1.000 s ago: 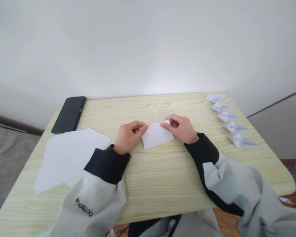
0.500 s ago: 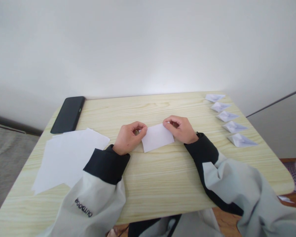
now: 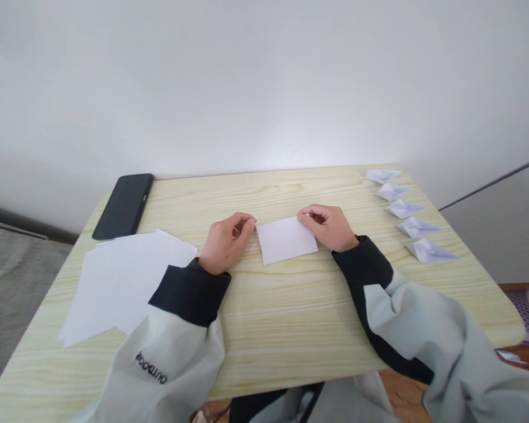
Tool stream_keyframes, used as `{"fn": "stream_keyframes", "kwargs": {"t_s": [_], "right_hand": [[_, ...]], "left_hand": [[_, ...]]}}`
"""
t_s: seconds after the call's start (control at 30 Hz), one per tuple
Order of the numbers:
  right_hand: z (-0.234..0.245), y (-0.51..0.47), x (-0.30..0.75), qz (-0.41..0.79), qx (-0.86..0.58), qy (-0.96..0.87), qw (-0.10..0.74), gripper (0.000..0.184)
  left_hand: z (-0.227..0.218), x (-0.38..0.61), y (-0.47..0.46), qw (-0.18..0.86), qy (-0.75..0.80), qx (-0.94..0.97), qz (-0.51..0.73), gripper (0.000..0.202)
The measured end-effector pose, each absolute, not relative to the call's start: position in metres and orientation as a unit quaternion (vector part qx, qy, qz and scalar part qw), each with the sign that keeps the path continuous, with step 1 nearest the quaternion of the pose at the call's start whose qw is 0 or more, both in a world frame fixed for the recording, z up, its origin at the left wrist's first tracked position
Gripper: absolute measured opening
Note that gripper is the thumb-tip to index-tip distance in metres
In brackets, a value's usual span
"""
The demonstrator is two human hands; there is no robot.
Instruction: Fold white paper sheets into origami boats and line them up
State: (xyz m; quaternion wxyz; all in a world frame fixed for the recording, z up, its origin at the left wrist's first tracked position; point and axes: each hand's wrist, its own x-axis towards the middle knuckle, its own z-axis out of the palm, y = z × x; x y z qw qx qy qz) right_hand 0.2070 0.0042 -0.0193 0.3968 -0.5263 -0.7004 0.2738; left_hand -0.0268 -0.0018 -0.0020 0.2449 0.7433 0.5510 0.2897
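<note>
A small white rectangle of paper (image 3: 287, 241) lies slightly tilted between my hands, low over the middle of the table or resting on it. My right hand (image 3: 330, 227) pinches its top right corner between thumb and fingers. At the top left corner, the thumb and index finger of my left hand (image 3: 227, 242) are pressed together, their tips just at the paper's edge. Whether the paper has a fold cannot be made out. Left of my left hand, a loose stack of larger white paper sheets (image 3: 123, 282) is partly covered by my sleeve.
A black smartphone (image 3: 124, 205) lies at the back left of the light wooden table (image 3: 286, 329). Several folded white paper shapes (image 3: 417, 227) stand in a row along the right side. A white wall (image 3: 264, 88) rises behind the table.
The paper has shifted slightly to the right and away from me with my right hand. My left hand has drawn a little to the left, so more of the paper's left edge shows.
</note>
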Motion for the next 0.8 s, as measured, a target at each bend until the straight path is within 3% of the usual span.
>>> {"fn": "stream_keyframes", "kwargs": {"t_s": [0.37,0.57,0.8], "right_hand": [[-0.016,0.001,0.200,0.292,-0.472,-0.766,0.325,0.017],[-0.016,0.007,0.214,0.331,-0.513,-0.709,0.354,0.024],[-0.019,0.001,0.201,0.276,-0.495,-0.755,0.331,0.022]], "left_hand": [[-0.002,-0.022,-0.001,0.258,0.494,0.800,0.225,0.033],[0.002,-0.029,0.000,0.252,0.521,0.779,0.241,0.035],[-0.005,-0.024,-0.001,0.232,0.519,0.788,0.237,0.034]]}}
